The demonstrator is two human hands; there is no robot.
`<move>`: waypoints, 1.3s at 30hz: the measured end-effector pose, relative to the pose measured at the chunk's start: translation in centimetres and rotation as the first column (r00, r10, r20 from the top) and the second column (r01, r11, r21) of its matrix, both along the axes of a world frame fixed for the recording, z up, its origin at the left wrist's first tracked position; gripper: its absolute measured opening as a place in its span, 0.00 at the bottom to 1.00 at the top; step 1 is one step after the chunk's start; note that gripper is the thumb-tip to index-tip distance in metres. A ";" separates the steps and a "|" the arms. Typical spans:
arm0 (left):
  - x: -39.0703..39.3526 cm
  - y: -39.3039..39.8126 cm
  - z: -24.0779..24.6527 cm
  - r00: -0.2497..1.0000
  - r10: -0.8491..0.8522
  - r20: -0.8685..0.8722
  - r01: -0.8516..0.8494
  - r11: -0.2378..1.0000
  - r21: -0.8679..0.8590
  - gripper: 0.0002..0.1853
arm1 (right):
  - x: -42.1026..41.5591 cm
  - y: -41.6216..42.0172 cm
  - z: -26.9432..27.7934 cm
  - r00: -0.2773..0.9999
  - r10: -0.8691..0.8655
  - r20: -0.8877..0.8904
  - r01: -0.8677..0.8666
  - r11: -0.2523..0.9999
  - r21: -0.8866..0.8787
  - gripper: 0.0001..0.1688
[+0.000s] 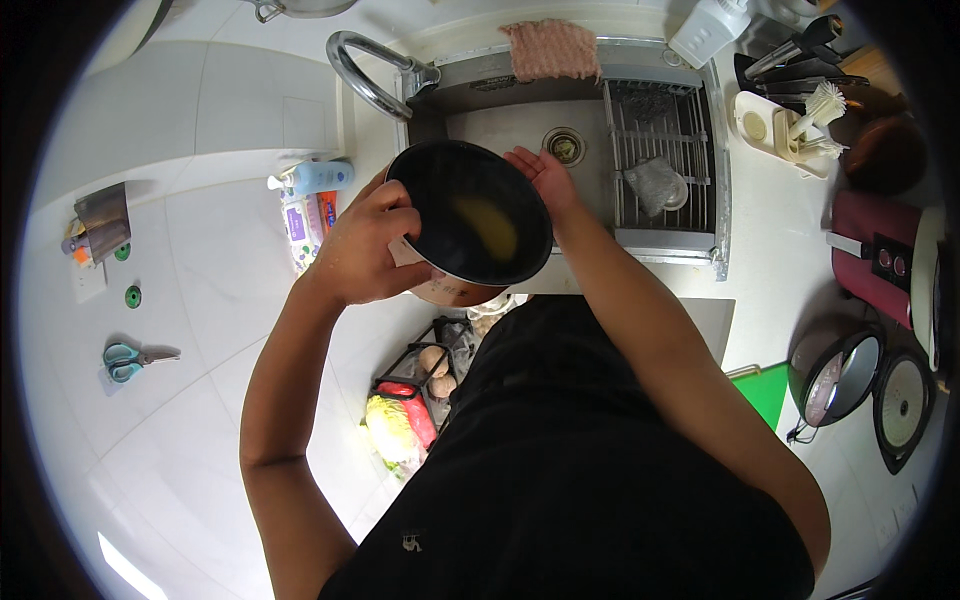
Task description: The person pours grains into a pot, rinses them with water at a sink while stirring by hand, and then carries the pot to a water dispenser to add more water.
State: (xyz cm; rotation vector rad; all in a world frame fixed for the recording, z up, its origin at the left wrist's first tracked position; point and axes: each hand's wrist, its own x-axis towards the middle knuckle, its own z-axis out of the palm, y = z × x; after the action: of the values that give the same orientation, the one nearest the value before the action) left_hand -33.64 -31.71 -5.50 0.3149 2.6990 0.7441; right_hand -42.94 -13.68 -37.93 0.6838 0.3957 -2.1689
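Observation:
A cooker inner pot (pixel 465 210) with a black inside and a copper-coloured outside tilts over the near left part of the sink (pixel 510 120). My left hand (pixel 371 244) grips its left rim, fingers over the edge and thumb on the outer wall. On its inner bottom shows a yellowish patch; I cannot tell whether it is liquid or a reflection. Just past the pot's right rim, my right hand (pixel 551 180) is palm up with its fingers extended and nothing in it. Beyond those fingers lies the sink drain (pixel 564 146).
A curved tap (pixel 367 82) rises at the sink's left. On its right side, a drying rack (pixel 660 150) carries a crumpled mesh cloth (pixel 652 184). A pink cloth (pixel 551 49) hangs over the back edge. Brushes (pixel 817 112) and a purple-red appliance (pixel 877 255) stand further right.

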 end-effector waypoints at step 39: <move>-5.0 3.7 1.0 0.975 -0.218 0.052 0.218 0.872 -0.439 0.21 | 1.3 -1.3 -3.4 0.985 -0.138 0.101 0.134 0.990 0.040 0.15</move>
State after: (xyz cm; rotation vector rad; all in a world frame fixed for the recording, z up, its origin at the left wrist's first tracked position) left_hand -38.63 -28.01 -4.50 0.4909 2.6716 0.0543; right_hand -41.63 -14.96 -41.32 0.8598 0.3395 -2.2478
